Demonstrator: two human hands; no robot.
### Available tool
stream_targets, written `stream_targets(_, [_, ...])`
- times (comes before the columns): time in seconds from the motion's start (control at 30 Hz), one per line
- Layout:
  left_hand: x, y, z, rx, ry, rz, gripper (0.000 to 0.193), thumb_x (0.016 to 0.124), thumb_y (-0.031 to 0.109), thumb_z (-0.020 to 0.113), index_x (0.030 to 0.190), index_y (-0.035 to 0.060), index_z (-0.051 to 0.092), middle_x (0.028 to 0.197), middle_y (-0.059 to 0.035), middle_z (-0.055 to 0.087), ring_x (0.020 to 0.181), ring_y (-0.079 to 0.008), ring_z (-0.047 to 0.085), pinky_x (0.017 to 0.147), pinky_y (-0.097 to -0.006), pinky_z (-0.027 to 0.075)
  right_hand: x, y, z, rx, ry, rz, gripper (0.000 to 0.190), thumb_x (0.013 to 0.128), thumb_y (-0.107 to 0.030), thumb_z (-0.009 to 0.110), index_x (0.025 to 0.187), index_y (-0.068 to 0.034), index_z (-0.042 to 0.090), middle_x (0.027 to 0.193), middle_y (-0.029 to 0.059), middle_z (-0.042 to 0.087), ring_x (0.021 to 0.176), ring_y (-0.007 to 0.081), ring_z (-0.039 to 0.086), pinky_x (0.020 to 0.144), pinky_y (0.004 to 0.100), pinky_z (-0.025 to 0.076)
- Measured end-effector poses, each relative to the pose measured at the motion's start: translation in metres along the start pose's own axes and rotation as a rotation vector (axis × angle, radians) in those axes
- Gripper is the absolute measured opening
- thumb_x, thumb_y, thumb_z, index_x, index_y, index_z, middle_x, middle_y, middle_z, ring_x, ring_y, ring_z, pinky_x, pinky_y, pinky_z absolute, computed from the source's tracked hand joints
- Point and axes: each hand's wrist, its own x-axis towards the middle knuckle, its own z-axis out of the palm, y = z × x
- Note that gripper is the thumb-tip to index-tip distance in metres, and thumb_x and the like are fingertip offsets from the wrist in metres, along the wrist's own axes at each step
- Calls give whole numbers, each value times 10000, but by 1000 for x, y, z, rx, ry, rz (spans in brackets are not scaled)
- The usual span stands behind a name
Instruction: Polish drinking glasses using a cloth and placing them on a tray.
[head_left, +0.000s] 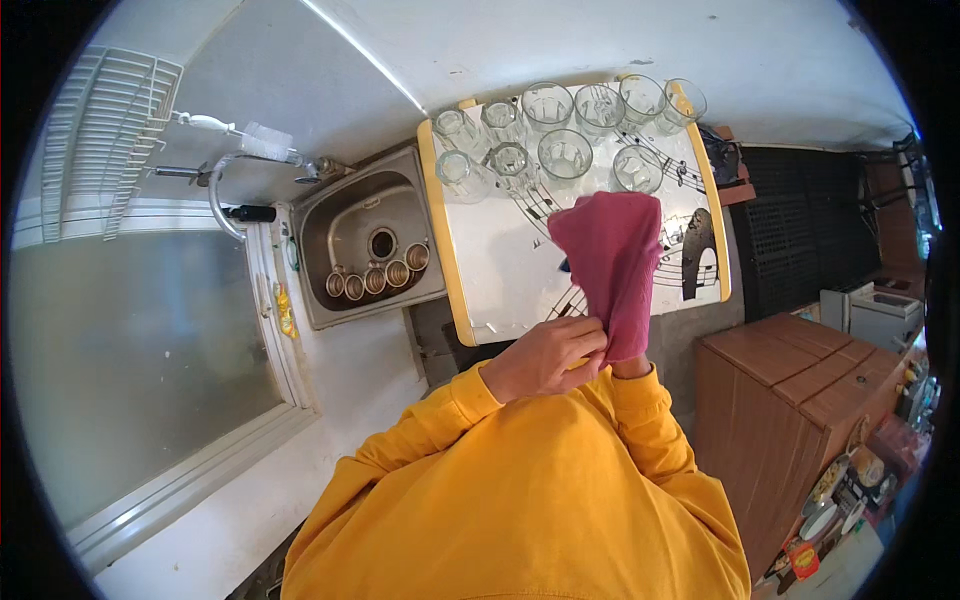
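A dark pink cloth drapes over my right hand and hides it down to the wrist, so its fingers cannot be made out. With bent fingers my left hand grips the cloth's lower left edge. Beyond the cloth, on a white table with yellow edges and printed music notes, stand several clear glasses. A tumbler is nearest the cloth, and another glass is to its left. Several more stand behind, such as a wide glass and a narrower one.
Left of the table is a steel sink with several metal cups inside. A curved faucet and a white wire rack are by the window. At right stand a brown cabinet and a black mesh panel.
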Motion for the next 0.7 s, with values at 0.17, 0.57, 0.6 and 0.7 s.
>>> stream_targets(0.17, [-8,20,-22,-192,-130,54,63,806,42,560,807,14,504,764,-110,477,693,-288,525,644,-377,452,9,-10,35,-311,18,-161,404,886,-284,640,1207,-62,537,1100,79,616,953,199,598,868,350,461])
stream_targets(0.57, [-28,19,-27,-500,-386,20,90,774,53,559,765,18,476,715,-83,475,612,-237,482,588,-360,415,-4,-38,67,-965,-52,-469,334,774,-197,702,1051,-47,591,1005,100,622,922,241,591,835,361,464])
stream_targets(0.6, [-28,20,-26,-580,-431,7,86,777,55,555,764,18,479,710,-77,479,611,-223,485,587,-363,414,-3,-42,67,-1014,-58,-495,329,765,-190,707,1038,-45,595,997,101,622,920,245,590,832,362,464])
stream_targets(0.7, [-25,15,-40,-474,-512,-131,128,825,98,579,762,16,504,727,-71,522,652,-204,529,616,-348,434,9,-48,80,-1156,-75,-572,313,737,-168,722,999,-42,609,973,106,624,912,256,589,824,365,465])
